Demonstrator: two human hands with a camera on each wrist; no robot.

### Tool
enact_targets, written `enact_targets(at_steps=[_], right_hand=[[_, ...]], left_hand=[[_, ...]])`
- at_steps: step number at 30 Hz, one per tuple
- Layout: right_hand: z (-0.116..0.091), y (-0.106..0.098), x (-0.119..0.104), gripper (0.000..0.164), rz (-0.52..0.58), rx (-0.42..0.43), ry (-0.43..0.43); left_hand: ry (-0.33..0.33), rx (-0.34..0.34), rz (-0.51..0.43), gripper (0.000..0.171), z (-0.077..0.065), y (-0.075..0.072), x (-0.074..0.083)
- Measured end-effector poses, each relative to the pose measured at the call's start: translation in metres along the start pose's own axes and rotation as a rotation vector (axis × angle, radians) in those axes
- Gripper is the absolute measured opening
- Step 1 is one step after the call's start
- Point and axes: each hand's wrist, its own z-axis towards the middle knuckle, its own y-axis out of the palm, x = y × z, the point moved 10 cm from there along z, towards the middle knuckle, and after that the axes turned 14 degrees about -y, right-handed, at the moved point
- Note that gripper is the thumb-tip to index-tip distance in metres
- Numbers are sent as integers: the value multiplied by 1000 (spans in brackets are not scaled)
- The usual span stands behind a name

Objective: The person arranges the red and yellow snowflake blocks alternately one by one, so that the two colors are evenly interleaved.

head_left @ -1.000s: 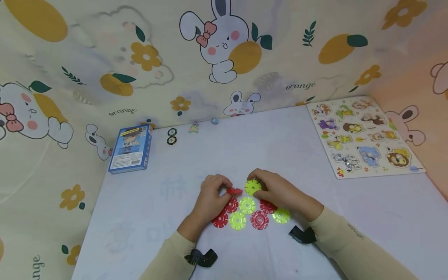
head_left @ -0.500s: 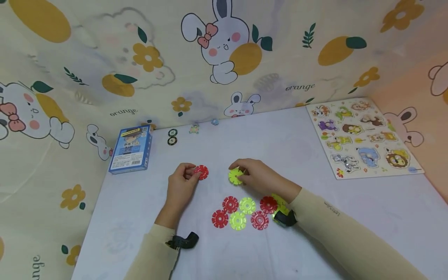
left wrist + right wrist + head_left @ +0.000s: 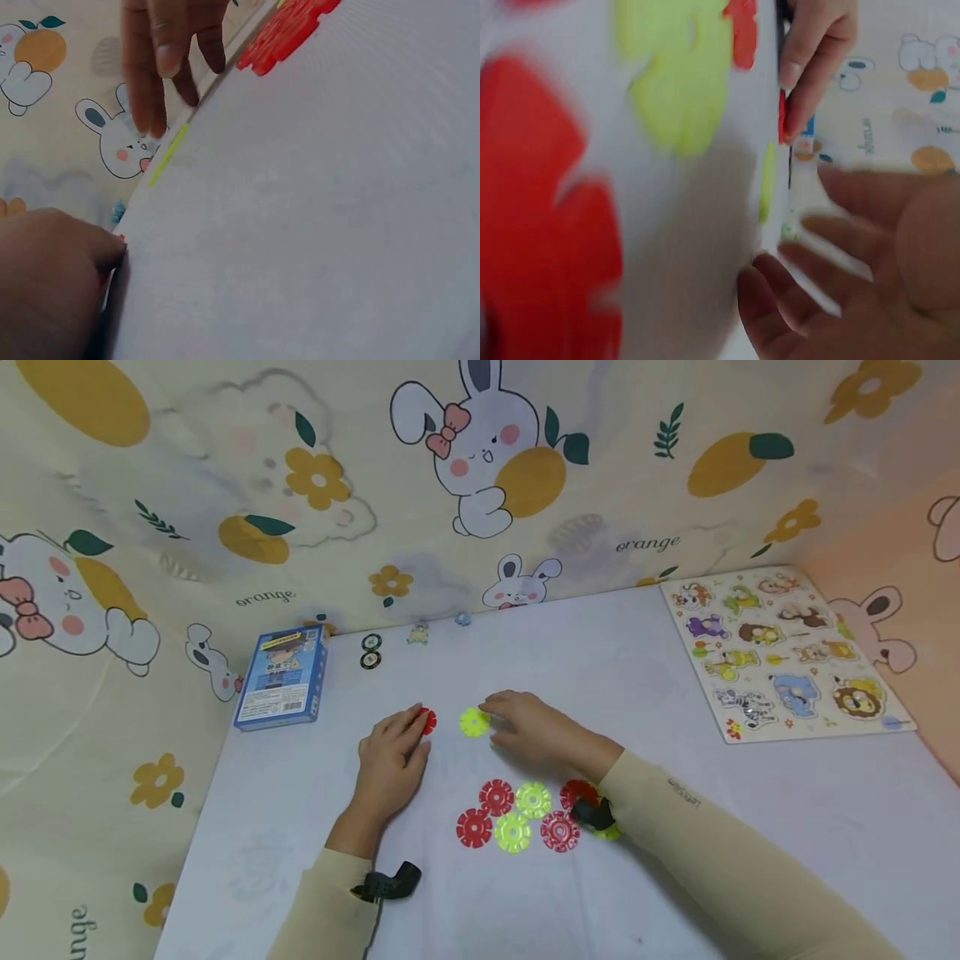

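Observation:
My left hand (image 3: pixel 392 764) lies over a red notched plastic disc (image 3: pixel 430 721), its fingertips resting on it and covering most of it; the thumb stands apart. In the right wrist view that red disc (image 3: pixel 782 116) shows edge-on under the left fingertips. A yellow-green notched disc (image 3: pixel 474 722) lies flat on the table to its right. My right hand (image 3: pixel 536 731) is just right of that disc, fingers spread and holding nothing; its fingertips overlap the disc's edge in the head view. Nearer me lies a cluster of red discs (image 3: pixel 474 828) and yellow-green discs (image 3: pixel 513 832), partly hidden by the right wrist strap.
A blue box (image 3: pixel 281 677) stands at the back left. Beside it are two black round chips (image 3: pixel 371 650) and two tiny figures, one of them blue (image 3: pixel 462 619). An animal puzzle board (image 3: pixel 787 652) lies at the back right, against the printed cloth wall (image 3: pixel 337 577).
Both hands have carried a disc away from the cluster, up and left, and laid it on the table. The right hand has let go of the yellow-green disc; the left fingers have loosened over the red one.

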Motion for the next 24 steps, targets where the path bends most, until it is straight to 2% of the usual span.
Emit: enact_targets(at_steps=[3, 6, 10, 17, 24], right_hand=[[-4, 13, -10, 61, -170, -151, -71], [-4, 21, -14, 65, -262, -227, -96], [0, 24, -17, 69, -300, -226, -97], [12, 26, -18, 74, -307, -219, -99], [20, 25, -22, 74, -236, -232, -88]], left_hand=[[14, 15, 82, 51, -1, 1, 3], [0, 72, 65, 47, -1, -5, 1], [-18, 125, 21, 44, -2, -11, 0], [48, 34, 125, 54, -4, 1, 8], [13, 11, 144, 53, -3, 3, 4]])
